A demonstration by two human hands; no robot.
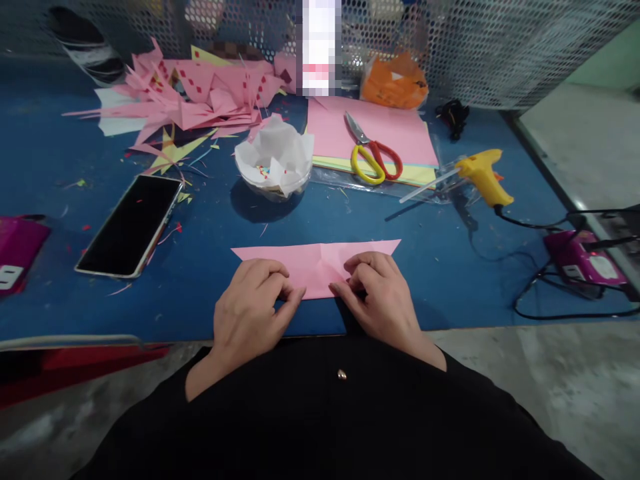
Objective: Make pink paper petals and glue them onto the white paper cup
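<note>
At the near edge of the blue table (450, 280), just above our dark sleeves, we pinch a flat, matte pink paper piece (315, 263) with long pointed ends and a raised fold at its middle. Our left hand (250, 303) is curled, thumb and forefinger nipping the lower edge; our right hand (383, 297) is curled too, its fingertips pressing a small flap beside the centre. We judge the step in hand to be a fold being creased, and a clean crease calls for both edges held flush and firm. To the left lies a glossy black smartphone (131, 225), screen dark. Farther on stands a clear bowl lined with crumpled white tissue (275, 163), then red-and-yellow-handled scissors (373, 157) resting on a stack of smooth pink sheets (400, 133), with a yellow plastic glue gun (485, 177) to the right. Beyond, a ragged heap of pink paper scraps (200, 93) lies before the perforated metal screen (500, 47).
</note>
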